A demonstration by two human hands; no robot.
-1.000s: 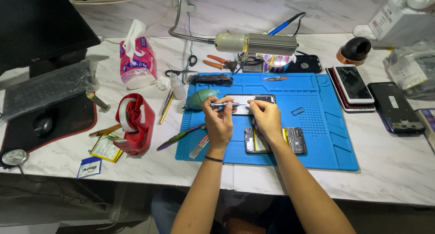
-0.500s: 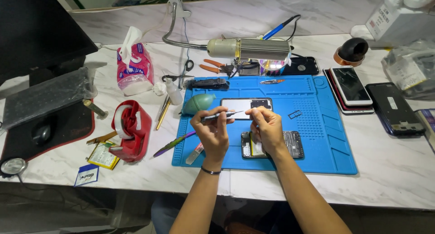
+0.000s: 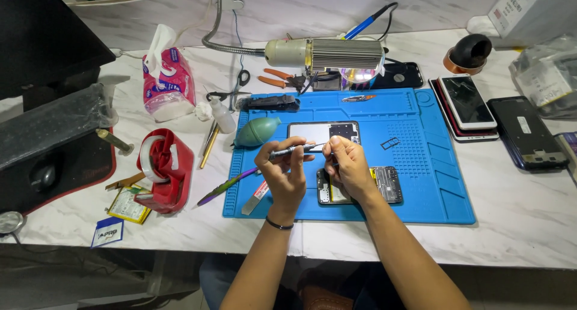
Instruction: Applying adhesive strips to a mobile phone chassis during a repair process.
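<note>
Over the blue repair mat (image 3: 421, 166), the person's left hand (image 3: 282, 175) had its fingers curled around a slim grey tool (image 3: 294, 151), probably tweezers or a fine screwdriver, held nearly level above the mat so that its tip met the fingertips of the right hand (image 3: 348, 169). The right hand was bunched, thumb and forefinger pinching at the tool's tip, perhaps over some small part I could not make out. It hovered above the opened phone (image 3: 384, 184) lying face down near the mat's front edge, its circuit board laid bare, and hid the phone's left half. A detached back panel (image 3: 321, 131) lay on the mat just behind the hands, set aside within reach. A green rubber air blower (image 3: 255, 131) rested at the mat's left edge, with a purple-handled pry tool (image 3: 225, 187) slanting off the same edge. A gooseneck lamp (image 3: 336, 53) hung over the mat's far side, likely to light the work. A red tape dispenser (image 3: 165, 169) sat well left of the mat, and spare phones (image 3: 466, 103) were stacked just off its right side.
</note>
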